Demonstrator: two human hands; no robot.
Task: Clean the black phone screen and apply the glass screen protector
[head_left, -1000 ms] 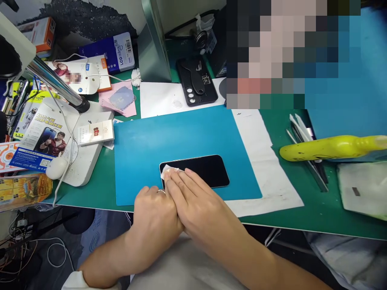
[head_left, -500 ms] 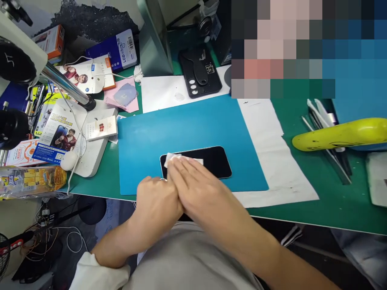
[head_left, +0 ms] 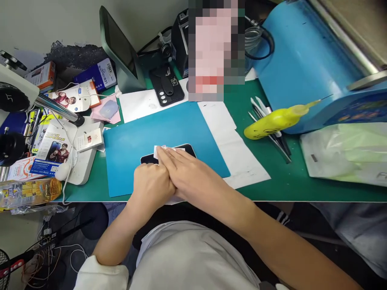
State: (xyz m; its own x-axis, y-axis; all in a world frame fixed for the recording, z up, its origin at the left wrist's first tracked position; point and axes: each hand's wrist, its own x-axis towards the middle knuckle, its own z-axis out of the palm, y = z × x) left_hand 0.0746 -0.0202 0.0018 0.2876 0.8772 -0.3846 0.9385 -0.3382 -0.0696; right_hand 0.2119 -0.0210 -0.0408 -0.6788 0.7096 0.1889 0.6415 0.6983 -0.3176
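A black-screened smartphone [head_left: 190, 150] lies face up at the front of the blue mat [head_left: 139, 139], largely covered by both hands. My right hand [head_left: 184, 167] presses a folded white wipe [head_left: 157, 151] onto the screen. Its fingers are together and stretched to the left, with the wipe poking out around the tips. Closed, with fingers curled, my left hand [head_left: 152, 181] is at the phone's lower left edge and touches the right hand. Its fingertips and thumb are hidden, and it seems to grip the phone's edge.
A black phone case [head_left: 167, 84] lies behind the mat near a monitor [head_left: 121, 52]. To the right are a yellow bottle [head_left: 272, 122] with a needle tip, tweezers and a blue machine [head_left: 302, 52]. A cigarette box [head_left: 90, 139], a drink bottle [head_left: 30, 191] and a metal stand pole [head_left: 60, 108] occupy the left.
The view has swung to the right, bringing more of the blue machine and yellow bottle into sight. Both hands stay on the phone with the wipe, and my right hand and forearm now cover more of it.
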